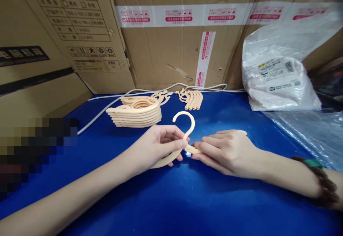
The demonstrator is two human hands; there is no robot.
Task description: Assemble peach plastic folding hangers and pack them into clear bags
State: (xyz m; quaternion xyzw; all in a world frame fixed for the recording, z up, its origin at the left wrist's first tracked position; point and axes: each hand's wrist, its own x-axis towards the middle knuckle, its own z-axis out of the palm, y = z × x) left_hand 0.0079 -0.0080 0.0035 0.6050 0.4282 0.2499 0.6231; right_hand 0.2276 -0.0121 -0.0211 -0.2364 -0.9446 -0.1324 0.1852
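A cream plastic clothes hanger (190, 123) is held between my two hands, its round hook standing up and curving to the left. My left hand (158, 144) pinches it just under the hook, with thumb and fingers closed on the neck and the left arm showing below. On the other side, my right hand (227, 152) is closed round the hanger's right arm, palm down, low over the blue table (171, 207). Most of that right arm is hidden under the fingers.
Behind my left hand stands a stack of cream hangers (135, 116). Several loose hanger arms (194, 100) lie farther back. A white cable (107, 105) runs along the cardboard boxes (166, 50). At the right rear sits a white plastic bag (281, 82) with clear film (316, 132) before it.
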